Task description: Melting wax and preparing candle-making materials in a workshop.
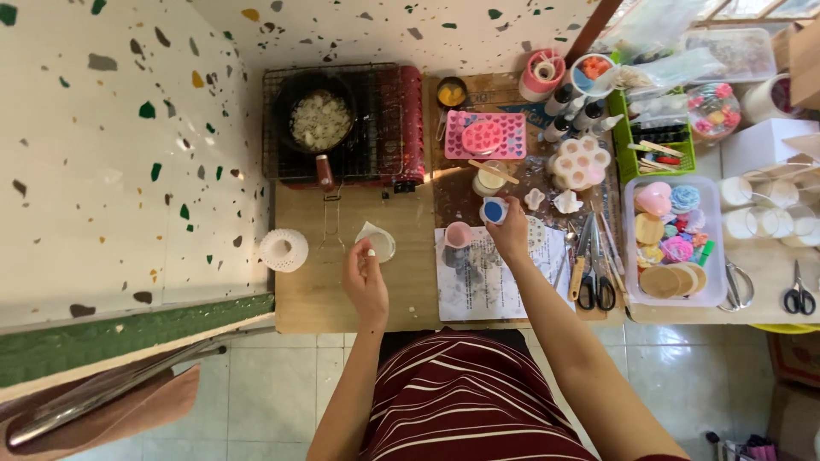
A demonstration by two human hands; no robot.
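Observation:
My left hand [365, 277] pinches the rim of a small clear cup [377, 240] on the wooden table [307, 290]. My right hand [510, 232] holds a small white cup of blue colour [493, 210], lifted a little over a printed paper sheet [478, 286]. Beside it stands a small pink cup [458, 234]. Further back, a glass of cream liquid with a wooden stick [489, 177] stands in front of a pink heart-shaped silicone mould [484, 135]. Next to it sits a white flower-shaped mould [578, 162].
A black pan of white flakes [319, 121] sits on a portable stove at the back left. A white ribbed holder [283, 249] stands at the left. Scissors and tools [593, 265], a clear tray of coloured shapes [671, 239], bottles and a green basket [656, 137] crowd the right.

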